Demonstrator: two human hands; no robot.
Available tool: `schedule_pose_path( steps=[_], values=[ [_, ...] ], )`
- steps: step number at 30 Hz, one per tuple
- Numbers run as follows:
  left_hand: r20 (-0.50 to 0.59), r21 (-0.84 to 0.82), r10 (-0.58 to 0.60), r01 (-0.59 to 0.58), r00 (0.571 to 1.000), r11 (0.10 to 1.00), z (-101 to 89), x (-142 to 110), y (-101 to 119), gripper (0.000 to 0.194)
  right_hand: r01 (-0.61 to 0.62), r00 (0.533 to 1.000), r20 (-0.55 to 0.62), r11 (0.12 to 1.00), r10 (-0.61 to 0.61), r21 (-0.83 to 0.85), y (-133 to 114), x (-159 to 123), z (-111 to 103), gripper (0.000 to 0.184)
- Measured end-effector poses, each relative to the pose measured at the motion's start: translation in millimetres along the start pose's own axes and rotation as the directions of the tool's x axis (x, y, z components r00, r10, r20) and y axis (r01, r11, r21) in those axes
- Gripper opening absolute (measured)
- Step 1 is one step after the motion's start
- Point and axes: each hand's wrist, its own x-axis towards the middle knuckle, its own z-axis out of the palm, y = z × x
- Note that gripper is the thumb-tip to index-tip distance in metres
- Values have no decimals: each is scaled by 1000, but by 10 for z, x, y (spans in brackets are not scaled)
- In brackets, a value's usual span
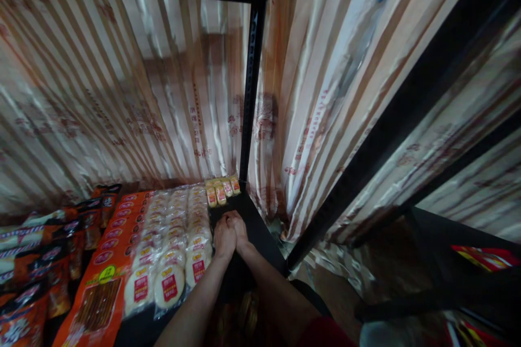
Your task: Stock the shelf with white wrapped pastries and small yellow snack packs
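Both of my arms reach forward over a black shelf [262,227], and my hands meet near its back corner. My left hand [225,236] has its fingers curled in and touches my right hand [238,226], which is closed too. Whatever lies between the fingers is hidden. Just beyond them stand several small yellow-wrapped packs [222,191] with red labels, against the back of the shelf. Close on the left of my left hand run rows of round, pale flat cakes [170,286] in clear wrappers with red labels.
Orange snack bags [91,298] overlap left of the cakes, with darker orange packets [52,271] farther left. A black upright post [249,92] rises at the back corner; a slanting black frame bar [366,146] crosses on the right. Printed plastic sheeting [195,92] hangs behind.
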Motion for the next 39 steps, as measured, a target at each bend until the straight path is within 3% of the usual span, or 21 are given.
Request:
schedule_pose_path(
  steps=[5, 15, 25, 31, 35, 39],
  values=[
    [67, 37, -29, 27, 997, 999, 14, -200, -63, 43, -13, 999, 29, 999, 14, -29, -9, -221, -27, 28],
    [-1, 90, 39, -38, 999, 995, -118, -581, -90, 38, -6, 1000, -24, 996, 8, 84, -76, -602, -54, 26],
    [-9, 81, 87, -86, 996, 993, -52, -1009, -389, 32, 25, 998, -59, 992, -18, 122, -3, -1064, 98, 27],
    [-34, 52, 195, -193, 980, 980, 27, -1297, -583, 32, -25, 996, -77, 990, 36, 137, 40, -1299, 143, 16],
    [-25, 27, 311, -310, 950, 950, 69, -1469, -702, 30, -39, 995, -84, 988, 52, 150, 73, -1513, 158, 25],
    [-27, 27, 336, -335, 941, 942, 98, -1609, -797, 27, 33, 988, -157, 983, -5, 180, 137, -1777, 202, 32]
  ],
)
